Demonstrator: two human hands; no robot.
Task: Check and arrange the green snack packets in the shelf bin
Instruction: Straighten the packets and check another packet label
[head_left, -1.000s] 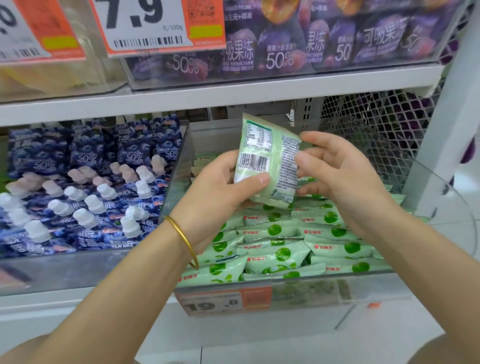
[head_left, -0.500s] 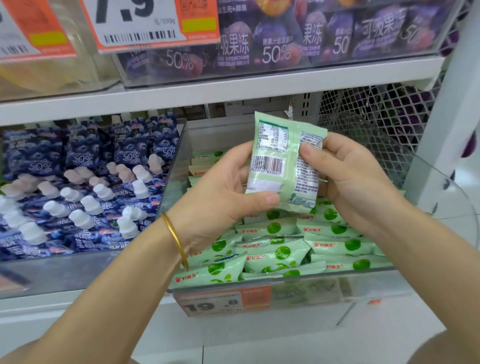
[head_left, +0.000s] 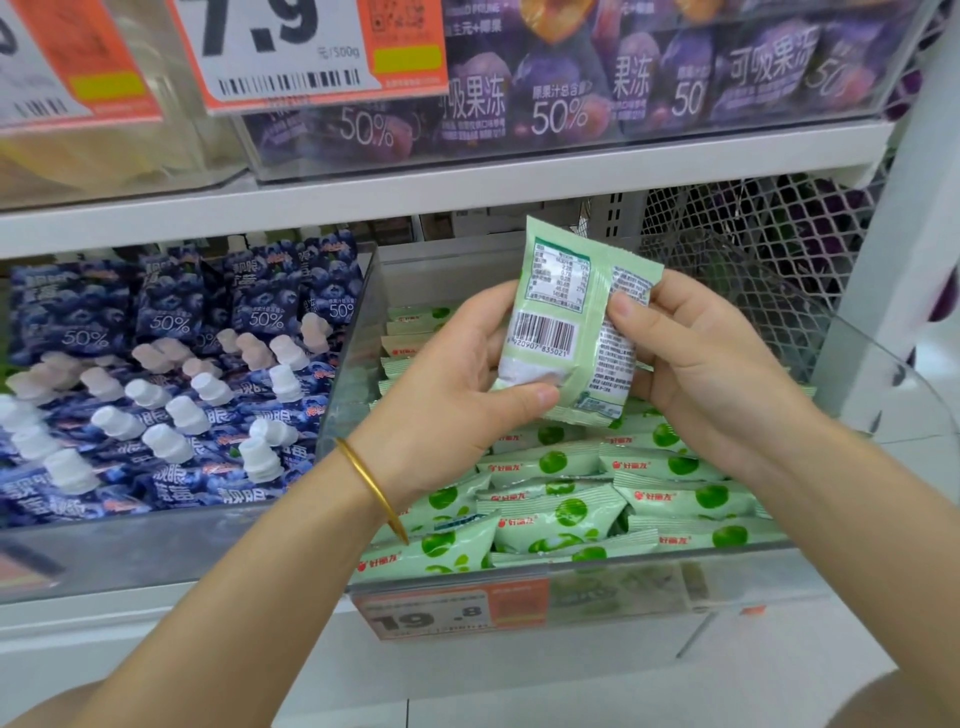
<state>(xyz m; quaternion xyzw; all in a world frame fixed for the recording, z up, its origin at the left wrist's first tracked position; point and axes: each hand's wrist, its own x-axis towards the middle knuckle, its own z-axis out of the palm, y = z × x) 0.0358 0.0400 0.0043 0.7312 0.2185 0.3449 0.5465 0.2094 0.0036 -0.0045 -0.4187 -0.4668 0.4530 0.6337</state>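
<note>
just above the clear shelf bin (head_left: 519, 584), one green snack packet (head_left: 571, 332) stands upright, barcode side facing the camera. left hand (head_left: 457, 384) grips its left edge with thumb curled underneath; right hand (head_left: 706, 374) pinches its right edge. more green packets (head_left: 561, 509) fill the bin below.

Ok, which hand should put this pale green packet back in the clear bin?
Probably left: the left hand wraps the pale green foil packet from behind, thumb across its bottom, while the right hand only pinches its side edge above the clear plastic bin.
</note>
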